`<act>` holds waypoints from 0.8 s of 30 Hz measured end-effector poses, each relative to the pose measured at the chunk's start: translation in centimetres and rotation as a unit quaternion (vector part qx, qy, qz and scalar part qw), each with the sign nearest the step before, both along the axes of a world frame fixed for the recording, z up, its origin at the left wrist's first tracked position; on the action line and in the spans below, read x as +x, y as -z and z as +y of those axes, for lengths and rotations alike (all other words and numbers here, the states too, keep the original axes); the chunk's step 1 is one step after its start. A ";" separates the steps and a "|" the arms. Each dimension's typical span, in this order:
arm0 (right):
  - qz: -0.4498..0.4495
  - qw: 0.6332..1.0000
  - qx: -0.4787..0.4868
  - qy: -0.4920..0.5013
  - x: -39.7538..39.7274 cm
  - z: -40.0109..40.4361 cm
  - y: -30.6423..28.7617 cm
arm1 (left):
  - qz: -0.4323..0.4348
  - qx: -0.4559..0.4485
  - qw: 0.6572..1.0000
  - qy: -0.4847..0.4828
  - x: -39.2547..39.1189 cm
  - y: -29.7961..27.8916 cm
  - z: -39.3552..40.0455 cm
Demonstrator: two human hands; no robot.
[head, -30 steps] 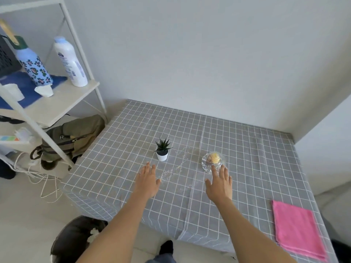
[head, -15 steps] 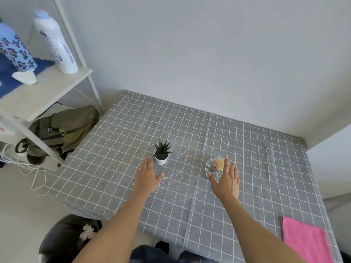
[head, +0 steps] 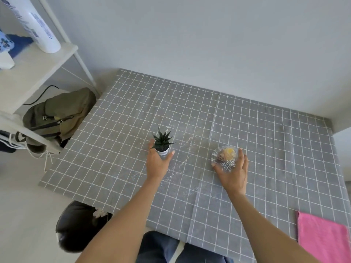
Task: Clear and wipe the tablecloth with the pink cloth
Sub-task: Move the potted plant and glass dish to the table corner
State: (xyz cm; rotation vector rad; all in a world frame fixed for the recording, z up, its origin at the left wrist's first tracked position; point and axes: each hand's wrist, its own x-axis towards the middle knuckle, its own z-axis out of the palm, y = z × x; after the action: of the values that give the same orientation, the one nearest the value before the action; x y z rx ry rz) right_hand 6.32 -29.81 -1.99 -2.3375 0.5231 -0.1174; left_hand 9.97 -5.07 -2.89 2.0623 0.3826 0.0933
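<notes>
Both my hands on the clutter
My left hand (head: 158, 164) fingers cup the potted succulent (head: 162, 144); right hand (head: 234, 172) fingers spread around the glass dish (head: 224, 156); pink cloth (head: 322, 242) lies near the counter corner

Grey checked tablecloth (head: 121, 141), pink cloth (head: 322, 242)

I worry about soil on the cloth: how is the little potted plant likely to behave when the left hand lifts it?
The potted plant is probably light: its white pot looks small between the left hand's thumb and fingers. It may be top-heavy and apt to tip, since the spiky leaves spread wider than the pot. The smooth pot could slip in a loose pinch.
</notes>
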 end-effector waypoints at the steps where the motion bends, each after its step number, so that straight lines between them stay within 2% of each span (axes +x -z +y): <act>1: -0.010 1.000 -0.001 -0.003 0.0 0.0 0.1 | -0.008 -0.003 1.000 -0.010 0.0 0.1 -0.2; 7: -0.038 0.999 -0.012 -0.020 0.3 -0.2 1.5 | -0.044 -0.010 0.997 -0.055 0.4 0.0 -1.1; 24: -0.096 0.995 -0.012 -0.009 1.0 -0.1 2.7 | -0.059 0.005 0.997 -0.039 0.1 0.1 -0.7</act>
State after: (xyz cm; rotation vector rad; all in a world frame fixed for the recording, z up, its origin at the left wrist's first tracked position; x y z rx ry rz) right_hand 7.29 -29.89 -4.68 -2.3223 0.4074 -0.3369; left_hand 10.07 -5.79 -2.95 2.0397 0.3912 0.2632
